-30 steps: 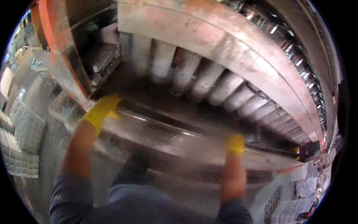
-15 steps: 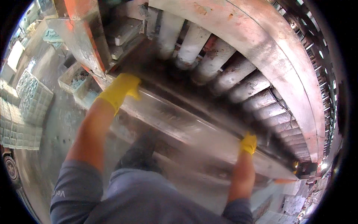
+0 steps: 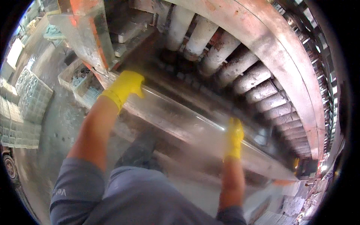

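A long metal ledge (image 3: 180, 129), wet and shiny, runs from upper left to lower right before me. At its left end my left hand (image 3: 127, 85), in a yellow rubber glove, curls over the upper edge with the thumb along the near side. My right hand (image 3: 234, 135), gloved the same, reaches over the edge farther right. Its fingertips point into the dark trough (image 3: 213, 95) behind the ledge and are blurred, so I cannot tell whether they hold anything. Small dark blocky pieces lie in a row within the trough.
Beyond the trough stands a row of thick grey rollers (image 3: 223, 52) under a curved, stained metal beam (image 3: 270, 41). An orange-and-grey post (image 3: 92, 35) rises at the left. White plastic crates (image 3: 35, 95) with greyish pieces stand on the wet floor (image 3: 62, 123).
My right hand has moved left and farther over the ledge, going from a closed shape to reaching fingers. The left hand stays at nearly the same place.
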`<act>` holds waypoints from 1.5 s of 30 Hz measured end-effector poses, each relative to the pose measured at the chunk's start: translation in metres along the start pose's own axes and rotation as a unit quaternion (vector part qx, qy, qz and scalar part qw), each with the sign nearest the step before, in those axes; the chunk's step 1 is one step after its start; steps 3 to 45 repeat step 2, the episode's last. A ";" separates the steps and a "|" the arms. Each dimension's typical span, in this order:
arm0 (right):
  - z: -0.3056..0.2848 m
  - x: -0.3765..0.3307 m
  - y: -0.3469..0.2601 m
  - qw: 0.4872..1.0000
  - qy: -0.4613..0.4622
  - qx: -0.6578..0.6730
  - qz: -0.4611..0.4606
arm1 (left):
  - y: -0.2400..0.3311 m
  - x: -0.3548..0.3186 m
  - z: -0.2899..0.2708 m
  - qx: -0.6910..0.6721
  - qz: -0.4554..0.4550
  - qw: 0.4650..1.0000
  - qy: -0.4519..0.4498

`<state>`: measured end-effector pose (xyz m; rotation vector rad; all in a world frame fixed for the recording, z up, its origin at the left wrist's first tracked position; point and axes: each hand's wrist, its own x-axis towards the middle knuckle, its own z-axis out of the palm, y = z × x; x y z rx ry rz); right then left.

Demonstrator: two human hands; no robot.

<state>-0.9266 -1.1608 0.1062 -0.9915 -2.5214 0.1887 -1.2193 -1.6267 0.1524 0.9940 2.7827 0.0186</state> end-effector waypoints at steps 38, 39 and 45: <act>-0.022 -0.027 -0.063 0.994 -0.035 0.088 -0.049 | -0.003 -0.020 -0.005 0.002 -0.021 1.000 -0.018; -0.022 -0.027 -0.063 0.994 -0.035 0.088 -0.049 | -0.003 -0.020 -0.005 0.002 -0.021 1.000 -0.018; -0.022 -0.027 -0.063 0.994 -0.035 0.088 -0.049 | -0.003 -0.020 -0.005 0.002 -0.021 1.000 -0.018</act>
